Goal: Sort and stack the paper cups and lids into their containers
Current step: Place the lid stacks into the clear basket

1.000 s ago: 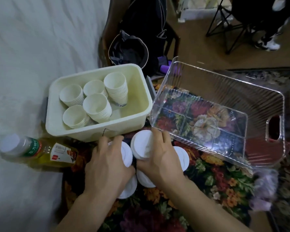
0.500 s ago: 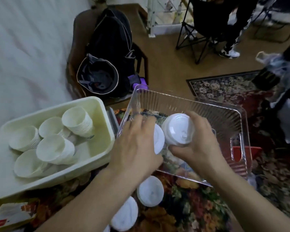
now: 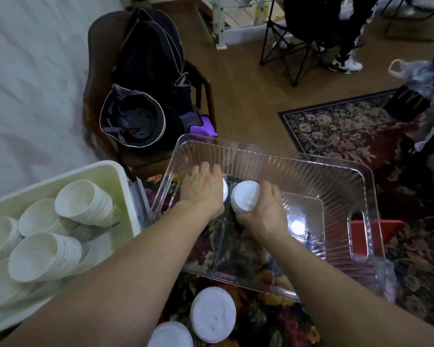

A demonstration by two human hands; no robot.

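Note:
Both my hands are inside the clear plastic bin (image 3: 341, 186), low near its far left corner. My left hand (image 3: 202, 190) holds a stack of white lids (image 3: 225, 189), mostly hidden under the palm. My right hand (image 3: 262, 211) grips a second stack of white lids (image 3: 244, 199) beside it, top lid facing up. Two more lid stacks, one (image 3: 213, 314) and another (image 3: 171, 335), lie on the floral cloth near me. The cream tub (image 3: 105, 171) at left holds several stacks of white paper cups (image 3: 85, 202) lying tilted.
A chair with a black backpack (image 3: 148, 53) and a helmet (image 3: 132, 118) stands behind the bins. A patterned rug (image 3: 336, 126), a folding chair (image 3: 291, 46) and a person's legs lie farther back. A red object (image 3: 383, 227) sits beyond the clear bin's handle side.
Both hands lifted lid stacks from the cloth, carried them over the clear bin's rim and lowered them toward its floor. The view shifted right, away from the bottle.

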